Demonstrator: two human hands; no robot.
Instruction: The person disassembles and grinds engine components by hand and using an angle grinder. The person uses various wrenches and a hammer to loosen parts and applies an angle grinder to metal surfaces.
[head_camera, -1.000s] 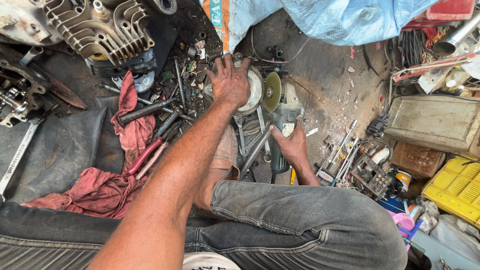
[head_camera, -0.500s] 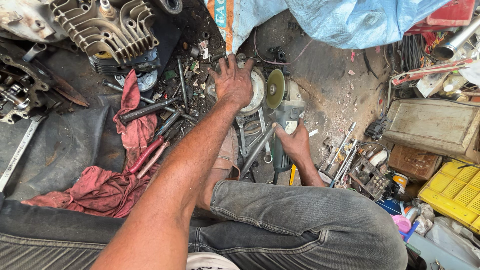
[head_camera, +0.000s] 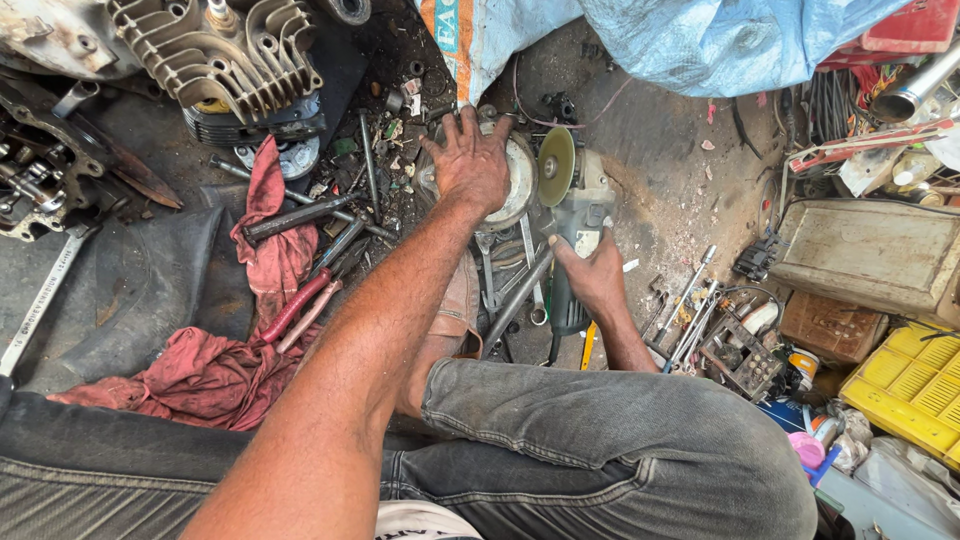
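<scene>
While the round metal part (head_camera: 515, 185) is pressed flat under the spread left hand (head_camera: 470, 165), the angle grinder (head_camera: 575, 215) just beside is gripped by the right hand (head_camera: 590, 275).

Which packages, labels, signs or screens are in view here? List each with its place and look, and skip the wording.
Woven sack: top centre, above the left hand; white with orange and blue printing, crumpled.
Blue plastic sheet: top right, beside the sack; wrinkled, no label seen.
Yellow crate: right edge; ribbed plastic, no label seen.
Small tin: lower right among clutter; orange and white label, too small to make out.
No signs or screens.
</scene>
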